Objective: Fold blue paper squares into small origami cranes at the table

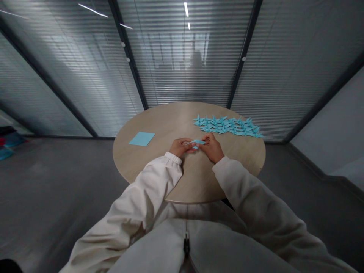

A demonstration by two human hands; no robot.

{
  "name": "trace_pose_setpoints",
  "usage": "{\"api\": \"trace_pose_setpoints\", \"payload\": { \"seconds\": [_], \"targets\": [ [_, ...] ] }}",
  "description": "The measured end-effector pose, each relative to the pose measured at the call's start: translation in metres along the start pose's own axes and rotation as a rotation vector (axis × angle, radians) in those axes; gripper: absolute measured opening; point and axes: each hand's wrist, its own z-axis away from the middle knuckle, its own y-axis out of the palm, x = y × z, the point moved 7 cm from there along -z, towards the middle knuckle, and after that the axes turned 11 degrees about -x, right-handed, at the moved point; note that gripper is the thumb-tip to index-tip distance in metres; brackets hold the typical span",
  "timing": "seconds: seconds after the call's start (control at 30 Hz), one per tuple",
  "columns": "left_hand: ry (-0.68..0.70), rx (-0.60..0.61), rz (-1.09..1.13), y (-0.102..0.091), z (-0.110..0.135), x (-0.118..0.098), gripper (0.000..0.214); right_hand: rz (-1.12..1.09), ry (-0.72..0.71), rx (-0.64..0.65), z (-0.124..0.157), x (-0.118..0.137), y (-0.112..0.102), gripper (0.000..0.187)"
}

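Note:
Between my hands, above the middle of the round table (196,182), is a small piece of folded blue paper (196,142). My left hand (181,147) pinches its left side. On the right side, my right hand (212,148) grips it with thumb and fingers. Parts of the folded paper are hidden behind the fingers, so its exact fold shape is unclear. Beyond my right hand, several blue origami cranes (227,126) sit packed in rows. To the left of my hands lies a flat stack or sheet of square blue paper (141,138).
A glass partition with blinds (184,83) stands just behind the table. Its dark frame posts (241,60) rise at both sides. A white wall (335,129) is at the right. Blue and red items (10,142) rest on the floor at far left.

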Motion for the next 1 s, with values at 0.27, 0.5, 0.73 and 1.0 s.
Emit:
{"api": "trace_pose_setpoints", "payload": {
  "seconds": [0.27,0.5,0.73,1.0],
  "targets": [
    [0.035,-0.013,-0.006,-0.002,-0.001,-0.001,0.052,-0.362,0.262,0.087,0.002,-0.008,0.008,0.047],
    [0.045,-0.055,0.004,-0.007,-0.003,-0.002,0.049,-0.454,0.353,0.168,0.007,-0.002,0.012,0.056],
    [0.029,-0.021,-0.006,-0.003,-0.002,-0.001,0.049,-0.382,0.285,0.154,0.006,-0.001,0.008,0.051],
    [-0.005,0.053,0.052,-0.004,-0.007,0.004,0.052,-0.479,0.354,0.138,0.006,-0.005,0.007,0.051]
  ]
}}
